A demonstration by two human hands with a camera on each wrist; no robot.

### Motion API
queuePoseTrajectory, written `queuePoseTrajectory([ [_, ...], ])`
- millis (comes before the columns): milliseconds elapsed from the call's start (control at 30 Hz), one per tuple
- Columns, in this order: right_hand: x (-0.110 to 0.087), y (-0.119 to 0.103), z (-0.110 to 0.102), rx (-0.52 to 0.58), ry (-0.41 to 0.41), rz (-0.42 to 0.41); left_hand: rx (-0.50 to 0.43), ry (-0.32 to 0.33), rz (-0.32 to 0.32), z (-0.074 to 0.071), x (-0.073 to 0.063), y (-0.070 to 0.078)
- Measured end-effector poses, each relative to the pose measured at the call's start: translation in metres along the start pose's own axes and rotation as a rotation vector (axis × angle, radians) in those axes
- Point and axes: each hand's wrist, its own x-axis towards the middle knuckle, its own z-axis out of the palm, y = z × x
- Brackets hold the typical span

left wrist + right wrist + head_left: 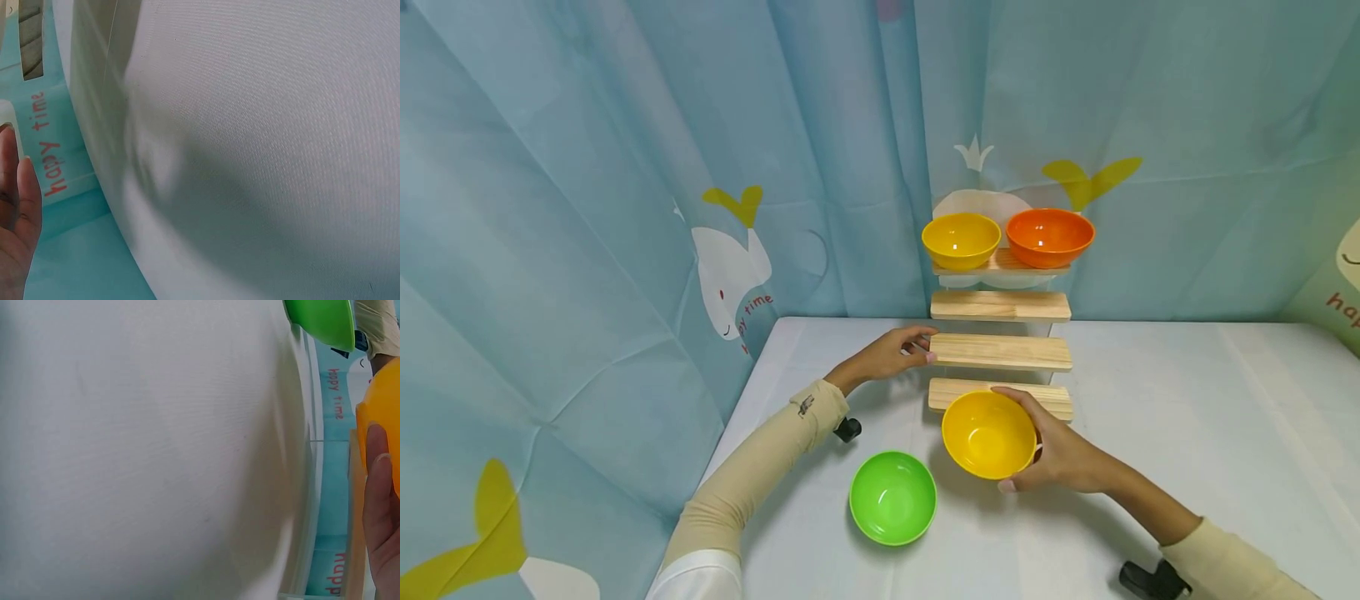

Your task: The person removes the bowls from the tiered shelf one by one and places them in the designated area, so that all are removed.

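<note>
Fingers (379, 494) of right hand (1063, 457) grip yellow bowl (988, 433) before the lowest board (942, 394). Left hand (883, 357) is at rack (1000, 352); its grip cannot be told. Green bowl (893, 498) sits nearby; second yellow bowl (961, 240) and orange bowl (1050, 237) top the rack.

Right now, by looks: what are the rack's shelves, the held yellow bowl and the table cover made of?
Shelves: most likely wood, pale and smooth; grain streaks show.
Yellow bowl in the right hand: probably plastic, glossy with a bright reflection inside; glazed ceramic not ruled out.
Table cover: seems cloth, matte white; fine woven texture in the left wrist view.
</note>
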Motion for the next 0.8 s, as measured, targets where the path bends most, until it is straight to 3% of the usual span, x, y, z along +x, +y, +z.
queuePoseTrajectory([
  [267, -0.003, 0.002, 0.002, 0.015, -0.038, 0.009, -0.001, 0.0, 0.007, 0.0, -0.001, 0.0],
  [500, -0.006, 0.009, 0.002, 0.041, -0.087, -0.05, -0.004, 0.003, 0.008, 0.0, -0.001, -0.001],
  [800, -0.013, 0.013, 0.002, -0.002, -0.101, -0.033, -0.007, 0.008, 0.02, 0.001, -0.001, -0.001],
])
